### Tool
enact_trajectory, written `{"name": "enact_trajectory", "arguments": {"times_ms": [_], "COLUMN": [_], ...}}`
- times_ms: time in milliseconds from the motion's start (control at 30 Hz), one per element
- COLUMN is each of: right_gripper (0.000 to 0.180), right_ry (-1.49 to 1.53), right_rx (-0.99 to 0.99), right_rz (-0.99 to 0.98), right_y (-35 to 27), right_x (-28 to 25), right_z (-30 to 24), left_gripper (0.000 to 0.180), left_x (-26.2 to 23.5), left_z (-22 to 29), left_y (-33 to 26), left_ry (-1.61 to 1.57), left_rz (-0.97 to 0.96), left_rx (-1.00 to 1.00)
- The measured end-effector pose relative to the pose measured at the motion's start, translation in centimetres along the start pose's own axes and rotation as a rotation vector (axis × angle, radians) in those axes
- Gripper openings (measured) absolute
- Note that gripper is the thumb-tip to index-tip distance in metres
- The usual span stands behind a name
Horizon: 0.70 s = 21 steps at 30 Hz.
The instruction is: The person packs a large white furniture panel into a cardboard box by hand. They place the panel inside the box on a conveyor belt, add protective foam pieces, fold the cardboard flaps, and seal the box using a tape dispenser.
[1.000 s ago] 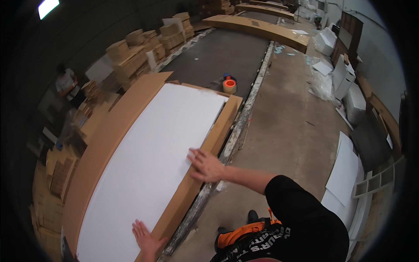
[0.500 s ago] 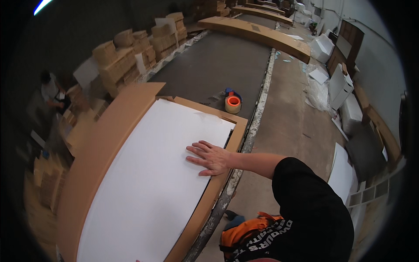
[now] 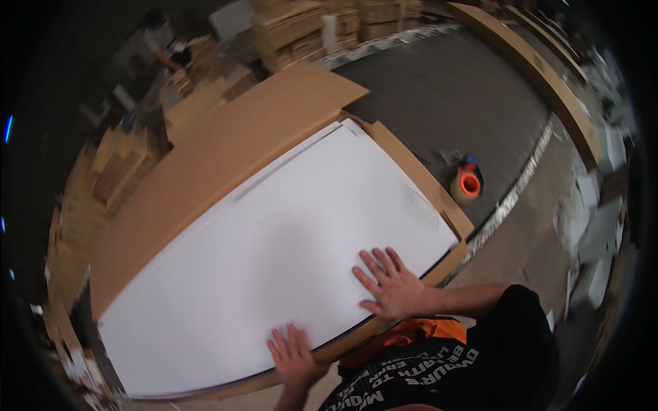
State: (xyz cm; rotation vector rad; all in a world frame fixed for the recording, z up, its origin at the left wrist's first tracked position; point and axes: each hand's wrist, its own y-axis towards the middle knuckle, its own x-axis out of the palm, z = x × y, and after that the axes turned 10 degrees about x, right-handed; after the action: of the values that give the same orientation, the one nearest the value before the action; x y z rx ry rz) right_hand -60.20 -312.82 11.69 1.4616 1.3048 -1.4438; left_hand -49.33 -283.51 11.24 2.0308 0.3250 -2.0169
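Note:
A large white panel (image 3: 274,226) lies flat inside an open cardboard box (image 3: 226,178), whose far flap stands folded outward. Near the panel's front edge, my left hand (image 3: 295,356) rests on the white surface with its fingers spread. Further right, my right hand (image 3: 394,288) also lies on the panel, palm down and fingers apart. Neither hand grips anything. Along the far side of the panel a narrow strip of another white edge shows beside the flap.
A tape dispenser (image 3: 469,183) with an orange core stands on the dark conveyor belt (image 3: 425,89) beyond the box. A long carton (image 3: 541,75) lies across the belt. Stacked cardboard (image 3: 295,34) lines the far side, where another person (image 3: 164,44) is at work.
My view has turned left, so the box appears rotated. My left hand has come fully into view on the panel, and my right hand still rests flat near the front edge.

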Motion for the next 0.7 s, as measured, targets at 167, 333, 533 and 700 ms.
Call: {"name": "enact_trajectory", "arguments": {"times_ms": [167, 333, 533, 700], "right_gripper": [0.074, 0.080, 0.088, 0.083], "right_ry": [0.305, 0.096, 0.081, 0.304], "right_rx": [-0.362, -0.343, -0.316, -0.468], "right_rz": [-0.069, 0.418, 0.156, 0.148], "right_y": [2.0, 17.4, 24.2, 26.8], "right_x": [-3.3, -11.9, -5.5, -5.9], "right_z": [5.4, 14.0, 16.9, 17.8], "left_gripper": [0.098, 0.097, 0.083, 0.074], "left_x": [0.1, -0.1, -0.7, -0.1], "left_z": [0.8, 1.5, 1.9, 2.7], "left_y": [1.0, 0.9, 1.0, 0.6], "left_ry": [-0.041, -0.032, -0.039, -0.081], "left_rz": [-0.029, -0.028, -0.026, -0.021], "left_rx": [-0.050, -0.081, -0.083, -0.130]}}
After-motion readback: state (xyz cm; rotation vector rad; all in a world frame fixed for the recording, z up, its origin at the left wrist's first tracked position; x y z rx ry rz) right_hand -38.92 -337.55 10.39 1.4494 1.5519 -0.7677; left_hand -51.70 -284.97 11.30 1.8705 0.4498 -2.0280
